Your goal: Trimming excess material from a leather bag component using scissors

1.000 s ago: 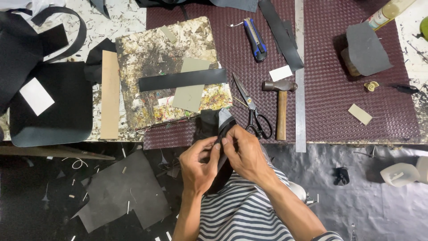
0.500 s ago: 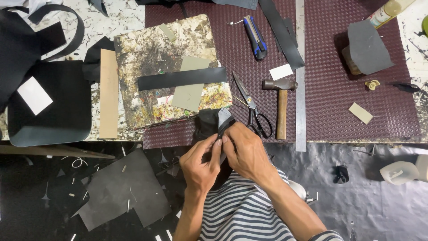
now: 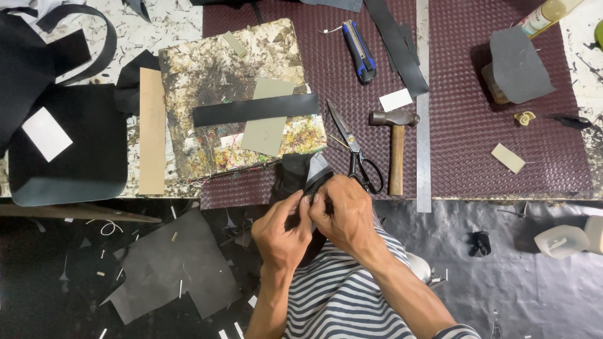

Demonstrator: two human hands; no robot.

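Black leather piece (image 3: pixel 300 177), grey on its underside, is held just off the front edge of the worktop (image 3: pixel 477 157), beside the scissors (image 3: pixel 353 150). Left hand (image 3: pixel 284 231) and right hand (image 3: pixel 342 216) both pinch its folded edge, fingertips almost touching. Working it well likely means keeping that fold even; the crease itself is hidden.
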